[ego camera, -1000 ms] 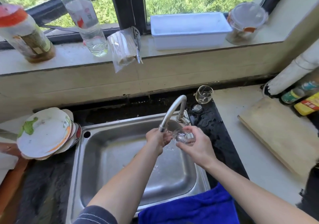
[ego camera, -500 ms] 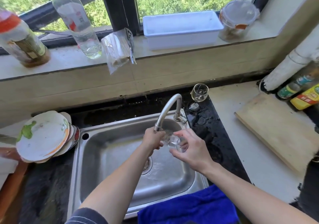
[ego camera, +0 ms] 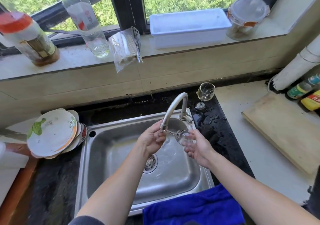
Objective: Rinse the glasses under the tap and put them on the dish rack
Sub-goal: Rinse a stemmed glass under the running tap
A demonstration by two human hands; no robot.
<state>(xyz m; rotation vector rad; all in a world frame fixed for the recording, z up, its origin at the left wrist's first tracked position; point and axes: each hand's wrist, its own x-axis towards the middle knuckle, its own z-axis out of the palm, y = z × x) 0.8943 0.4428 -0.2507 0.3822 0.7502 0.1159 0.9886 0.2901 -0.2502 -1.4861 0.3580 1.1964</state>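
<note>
Sideways under tap (ego camera: 174,108), stemmed glass (ego camera: 183,136): foot end pinched in left hand (ego camera: 152,140), bowl cradled on loosely curled fingers of right hand (ego camera: 198,146).

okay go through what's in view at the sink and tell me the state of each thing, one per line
Tap: running, water falling into the sink.
Held glass: on its side under the spout.
Left hand: pinching the stem end.
Right hand: cupping the bowl.
Second glass: upright on the wet counter, apart from the hands.
Plates: stacked, soiled.
Blue cloth: draped over the sink's front edge.
</note>
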